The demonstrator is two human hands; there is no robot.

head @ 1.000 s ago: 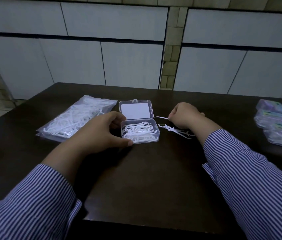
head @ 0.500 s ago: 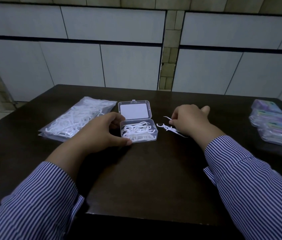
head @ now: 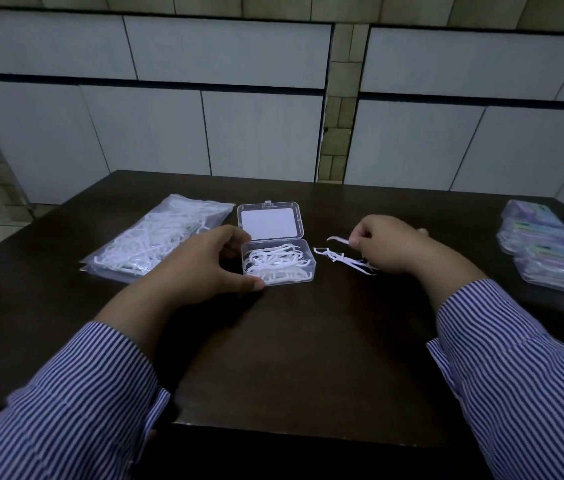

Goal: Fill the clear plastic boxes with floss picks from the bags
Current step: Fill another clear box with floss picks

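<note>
- The small clear plastic box (head: 277, 261) sits mid-table on the dark brown wooden table (head: 308, 341), its hinged lid (head: 270, 220) flipped open and lying flat on the far side. The box is already holding a tangle of white floss picks.
- The left hand (head: 204, 265) is curled around the left end of the box, thumb tip against the near left corner, fingers on the far left side.
- The right hand (head: 388, 245) is just right of the box, pinching one white floss pick (head: 339, 240) by one end, its other end pointing left toward the box and lifted a bit off the table.
- A little pile of loose white floss picks (head: 342, 259) lies on the table right under that hand, beside the box but not touching it.
- Far left there's a clear plastic bag of white floss picks (head: 155, 240), lying flat.
- Over on the right edge, a stack of purple-tinted packs (head: 557, 251). Can't tell what's inside, too dim.
- Both arms are in blue-and-white striped sleeves (head: 530, 386).
</note>
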